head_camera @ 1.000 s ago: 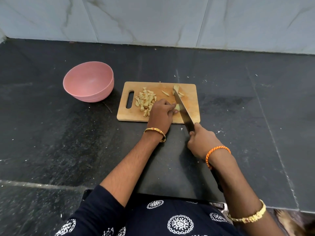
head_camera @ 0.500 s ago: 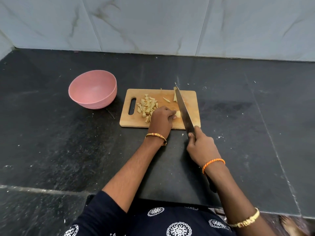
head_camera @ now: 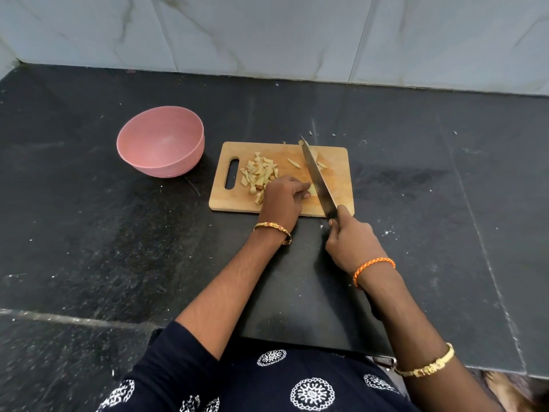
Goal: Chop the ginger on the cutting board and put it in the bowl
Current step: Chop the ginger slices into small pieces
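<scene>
A wooden cutting board (head_camera: 338, 200) lies on the black counter. A heap of chopped ginger pieces (head_camera: 259, 173) sits on its left half, with a few strips (head_camera: 293, 162) near the far edge. My left hand (head_camera: 282, 200) pinches a small ginger piece (head_camera: 312, 189) against the board. My right hand (head_camera: 350, 242) grips the handle of a long knife (head_camera: 316, 176), whose blade lies right beside the ginger piece and my left fingertips. An empty pink bowl (head_camera: 162, 141) stands left of the board.
The black stone counter (head_camera: 89, 233) stretches wide on both sides, with small crumbs scattered on it. A grey marble-look wall (head_camera: 267, 34) runs along the back. The counter's front edge is close to my body.
The knife blade has come down against the ginger piece beside my left fingertips. The view shifted slightly; board and bowl have not moved on the counter.
</scene>
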{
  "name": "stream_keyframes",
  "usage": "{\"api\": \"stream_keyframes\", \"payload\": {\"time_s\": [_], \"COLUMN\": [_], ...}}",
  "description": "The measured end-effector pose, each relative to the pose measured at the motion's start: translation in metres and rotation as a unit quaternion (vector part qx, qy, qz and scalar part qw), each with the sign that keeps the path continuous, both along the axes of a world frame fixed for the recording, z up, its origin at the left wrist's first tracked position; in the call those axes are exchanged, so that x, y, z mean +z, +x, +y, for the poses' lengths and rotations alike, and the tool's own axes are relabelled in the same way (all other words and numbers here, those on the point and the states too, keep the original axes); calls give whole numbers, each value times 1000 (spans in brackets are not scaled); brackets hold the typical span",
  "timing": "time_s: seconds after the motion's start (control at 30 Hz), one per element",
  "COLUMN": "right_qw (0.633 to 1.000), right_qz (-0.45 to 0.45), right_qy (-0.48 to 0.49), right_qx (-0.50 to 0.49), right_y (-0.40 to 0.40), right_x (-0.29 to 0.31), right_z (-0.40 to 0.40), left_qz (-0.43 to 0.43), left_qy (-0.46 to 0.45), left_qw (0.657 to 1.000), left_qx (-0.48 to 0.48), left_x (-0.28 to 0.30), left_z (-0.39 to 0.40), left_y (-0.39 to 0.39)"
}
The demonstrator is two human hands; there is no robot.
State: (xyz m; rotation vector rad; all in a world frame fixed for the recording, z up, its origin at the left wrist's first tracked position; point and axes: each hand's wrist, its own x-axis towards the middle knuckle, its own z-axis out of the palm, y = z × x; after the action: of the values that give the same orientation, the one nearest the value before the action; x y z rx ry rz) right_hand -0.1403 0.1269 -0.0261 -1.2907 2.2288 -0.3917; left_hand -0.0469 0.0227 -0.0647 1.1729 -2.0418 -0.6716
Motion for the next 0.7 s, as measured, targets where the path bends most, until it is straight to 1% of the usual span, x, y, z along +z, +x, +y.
{"api": "stream_keyframes", "payload": {"time_s": [0.2,0.4,0.47,0.57,0.63,0.7], "right_qw": [996,993,997,997,996,995], "right_qz": [-9,-26,-27,-30,-30,-26], "right_qy": [85,111,75,-27,-66,-82], "right_qx": [31,10,-21,-62,-58,-49], "right_y": [-3,-4,-5,7,11,10], "right_x": [13,17,13,2,-7,-14], "right_z": [-4,11,26,43,42,35], "left_qz": [11,33,36,18,12,9], "left_qy": [-1,25,28,31,33,29], "left_qw": [1000,999,999,999,999,1000], "left_qx": [5,22,22,13,10,5], "left_x": [-2,0,2,3,3,4], "left_z": [0,0,0,-1,-3,-2], "left_y": [0,1,1,2,3,3]}}
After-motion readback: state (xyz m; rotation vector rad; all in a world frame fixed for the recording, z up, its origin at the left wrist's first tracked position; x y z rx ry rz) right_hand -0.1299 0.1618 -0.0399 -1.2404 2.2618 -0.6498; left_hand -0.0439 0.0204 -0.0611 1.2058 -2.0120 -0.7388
